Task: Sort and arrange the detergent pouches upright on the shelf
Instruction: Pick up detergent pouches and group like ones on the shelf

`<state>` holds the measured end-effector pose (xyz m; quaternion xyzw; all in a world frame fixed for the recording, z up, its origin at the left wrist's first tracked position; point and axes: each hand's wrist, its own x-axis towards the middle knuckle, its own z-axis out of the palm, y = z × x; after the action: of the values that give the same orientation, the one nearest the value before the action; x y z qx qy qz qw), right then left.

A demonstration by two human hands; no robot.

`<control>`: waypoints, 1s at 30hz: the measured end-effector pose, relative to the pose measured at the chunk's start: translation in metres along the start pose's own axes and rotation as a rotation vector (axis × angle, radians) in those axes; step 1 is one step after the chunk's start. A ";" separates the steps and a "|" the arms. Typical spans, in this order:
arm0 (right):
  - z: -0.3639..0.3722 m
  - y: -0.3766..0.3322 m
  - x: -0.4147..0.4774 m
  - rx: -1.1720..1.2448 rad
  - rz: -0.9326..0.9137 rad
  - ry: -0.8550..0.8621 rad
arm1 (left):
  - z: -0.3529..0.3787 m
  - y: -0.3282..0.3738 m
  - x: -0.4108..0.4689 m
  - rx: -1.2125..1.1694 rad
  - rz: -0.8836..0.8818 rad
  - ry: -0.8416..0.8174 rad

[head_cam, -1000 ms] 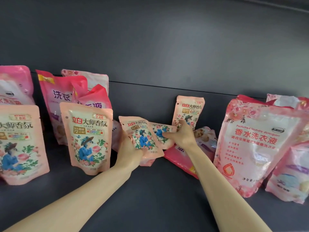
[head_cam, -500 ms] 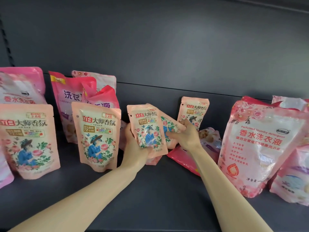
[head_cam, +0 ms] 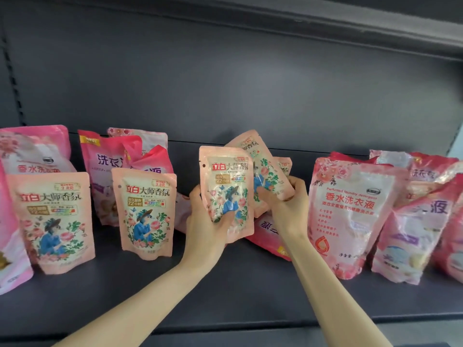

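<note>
My left hand point(head_cam: 204, 221) grips a small peach floral pouch point(head_cam: 225, 186) upright, lifted off the dark shelf point(head_cam: 225, 291). My right hand point(head_cam: 288, 206) holds a second small peach pouch point(head_cam: 260, 164) tilted to the right, just behind the first. A third small peach pouch point(head_cam: 284, 164) stands behind both, mostly hidden. Two matching larger peach pouches point(head_cam: 147, 211) point(head_cam: 53, 221) stand upright at the left. A big pink rose pouch point(head_cam: 350, 216) stands at the right.
Magenta pouches point(head_cam: 107, 171) stand behind the peach ones at the left, and a pink one point(head_cam: 32, 149) at the far left. A red pouch point(head_cam: 269, 234) lies flat under my right hand. More pink pouches point(head_cam: 413, 234) crowd the far right. The shelf's back wall point(head_cam: 225, 83) is close behind.
Both hands have lifted their small peach pouches higher. The right hand's pouch has swung from lying sideways to nearly upright, tilted right, behind the left hand's pouch.
</note>
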<state>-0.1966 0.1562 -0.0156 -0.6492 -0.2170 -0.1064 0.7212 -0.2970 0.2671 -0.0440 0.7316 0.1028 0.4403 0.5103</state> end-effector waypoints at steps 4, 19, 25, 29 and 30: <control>-0.010 -0.017 -0.028 0.179 0.022 -0.050 | -0.015 0.017 -0.023 -0.021 0.021 0.029; -0.008 -0.035 -0.140 0.701 0.589 -0.624 | -0.125 0.058 -0.121 -0.112 -0.082 0.055; 0.033 -0.044 -0.161 0.805 0.682 -0.737 | -0.179 0.054 -0.116 -0.190 -0.209 0.107; 0.065 -0.048 -0.170 0.656 0.619 -0.757 | -0.210 0.042 -0.100 -0.227 -0.260 0.065; 0.072 -0.049 -0.171 0.577 0.585 -0.760 | -0.217 0.039 -0.095 -0.216 -0.258 0.045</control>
<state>-0.3814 0.1986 -0.0444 -0.4513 -0.2927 0.4034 0.7403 -0.5280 0.3346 -0.0425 0.6433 0.1593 0.3958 0.6357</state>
